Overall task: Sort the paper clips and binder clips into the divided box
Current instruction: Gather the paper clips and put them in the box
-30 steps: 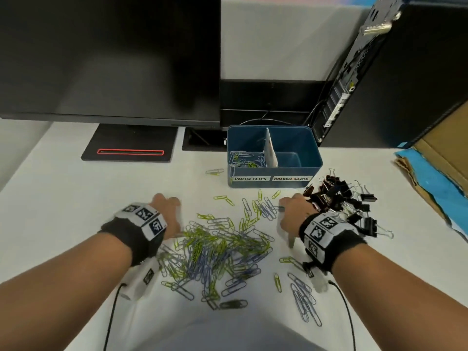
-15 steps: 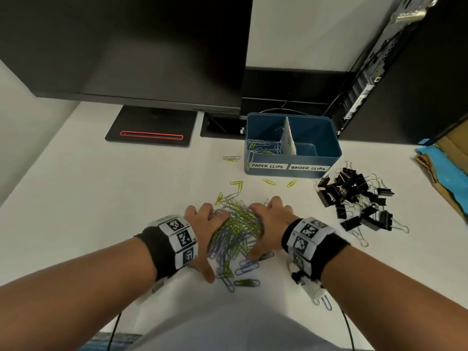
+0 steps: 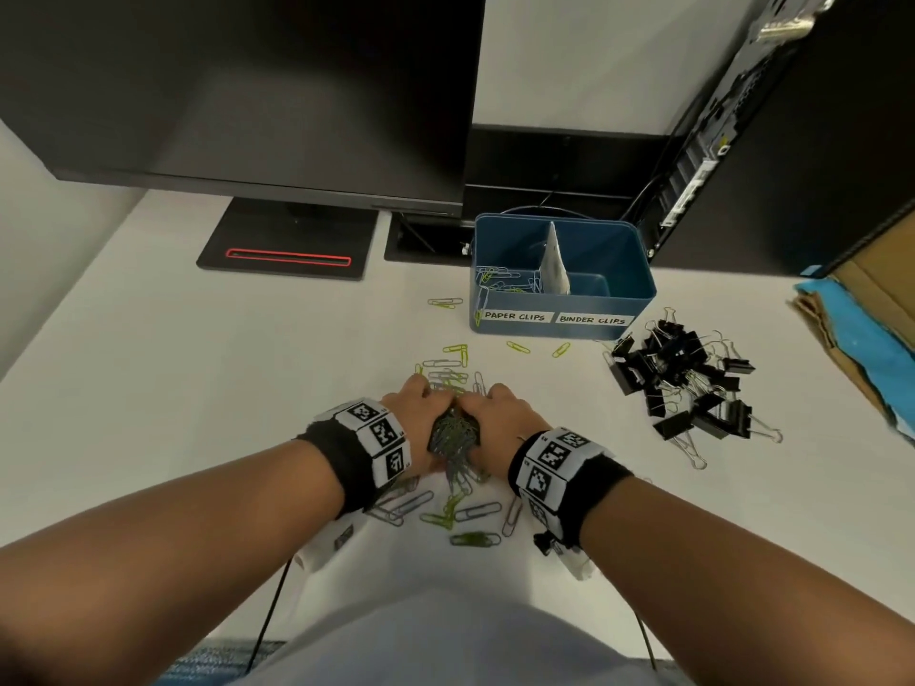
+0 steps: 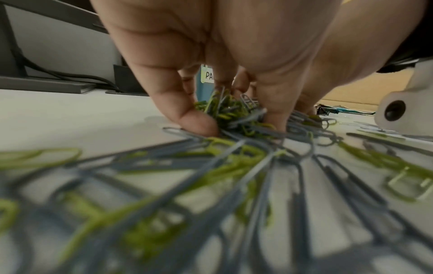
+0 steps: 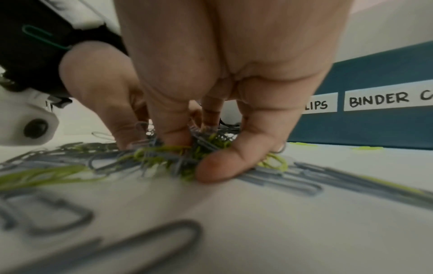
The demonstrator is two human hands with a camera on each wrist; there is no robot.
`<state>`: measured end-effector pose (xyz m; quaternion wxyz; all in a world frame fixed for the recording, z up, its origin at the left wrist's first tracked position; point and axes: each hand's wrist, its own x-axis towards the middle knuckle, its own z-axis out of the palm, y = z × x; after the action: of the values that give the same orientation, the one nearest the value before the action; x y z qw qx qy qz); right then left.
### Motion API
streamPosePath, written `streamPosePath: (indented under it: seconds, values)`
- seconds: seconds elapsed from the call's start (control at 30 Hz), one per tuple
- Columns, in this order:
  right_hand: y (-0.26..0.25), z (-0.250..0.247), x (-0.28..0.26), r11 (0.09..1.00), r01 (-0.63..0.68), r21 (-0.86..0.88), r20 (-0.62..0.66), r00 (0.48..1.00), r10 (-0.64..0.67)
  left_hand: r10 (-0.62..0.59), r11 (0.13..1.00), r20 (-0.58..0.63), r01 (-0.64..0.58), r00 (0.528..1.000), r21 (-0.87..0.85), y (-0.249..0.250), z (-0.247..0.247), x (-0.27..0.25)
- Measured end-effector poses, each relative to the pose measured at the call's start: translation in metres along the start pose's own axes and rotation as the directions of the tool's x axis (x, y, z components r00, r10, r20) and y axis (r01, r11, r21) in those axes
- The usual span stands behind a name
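Note:
Grey and green paper clips (image 3: 453, 430) are squeezed into a tight bunch between my left hand (image 3: 418, 413) and right hand (image 3: 500, 415), both curled round it on the white desk. In the left wrist view the bunch (image 4: 225, 109) sits between thumb and fingers; in the right wrist view my thumb (image 5: 234, 161) presses its side. Loose clips (image 3: 470, 512) lie around my wrists. The blue divided box (image 3: 638, 269), labelled PAPER CLIPS and BINDER CLIPS, stands beyond, with some clips in its left half. Black binder clips (image 3: 683, 378) are piled to its right.
A monitor (image 3: 247, 91) on a black stand base (image 3: 287, 245) fills the back left. A computer tower (image 3: 792, 141) stands at the back right. Cardboard with blue sheeting (image 3: 871, 329) lies at the right edge. A few stray clips (image 3: 445, 303) lie left of the box.
My two hands have swept inward from either side of the scattered clips and met, drawing the spread into one compact bunch held between them.

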<state>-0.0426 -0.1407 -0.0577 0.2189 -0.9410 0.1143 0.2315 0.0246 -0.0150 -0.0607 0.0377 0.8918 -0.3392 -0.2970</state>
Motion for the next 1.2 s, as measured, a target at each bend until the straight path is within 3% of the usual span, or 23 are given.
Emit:
streamPosePath:
  seconds: [0.23,0.33,0.5,0.73,0.93,1.03,1.2]
  values:
    - [0.003,-0.018,0.003,0.994,0.013,0.113,-0.044,0.999,-0.008,-0.061,0.991,0.010,0.062,0.998,-0.121,0.001,-0.018,0.010]
    - [0.009,-0.034,-0.001,0.961,-0.025,0.276,-0.096,0.994,0.053,-0.083,0.982,-0.041,0.075,0.996,-0.175,-0.002,-0.026,0.011]
    - [0.010,-0.064,-0.010,0.861,-0.086,0.502,-0.059,0.989,0.134,-0.047,0.966,-0.108,0.017,0.993,-0.258,0.007,-0.046,0.010]
    - [0.007,-0.125,-0.017,0.749,0.039,0.661,-0.218,0.965,0.142,0.019,0.932,-0.281,-0.118,0.960,-0.342,0.031,-0.104,0.010]
    - [0.009,-0.173,0.007,0.625,0.152,0.766,-0.373,0.896,0.240,0.023,0.923,-0.424,-0.182,0.905,-0.338,0.051,-0.165,0.038]
    - [0.012,-0.174,0.030,0.595,0.116,0.796,-0.377,0.863,0.336,-0.016,0.936,-0.386,-0.122,0.922,-0.330,0.058,-0.177,0.063]
    - [0.019,-0.159,0.066,0.564,-0.027,0.825,-0.262,0.867,0.424,-0.090,0.969,-0.274,0.020,0.958,-0.247,0.060,-0.166,0.095]
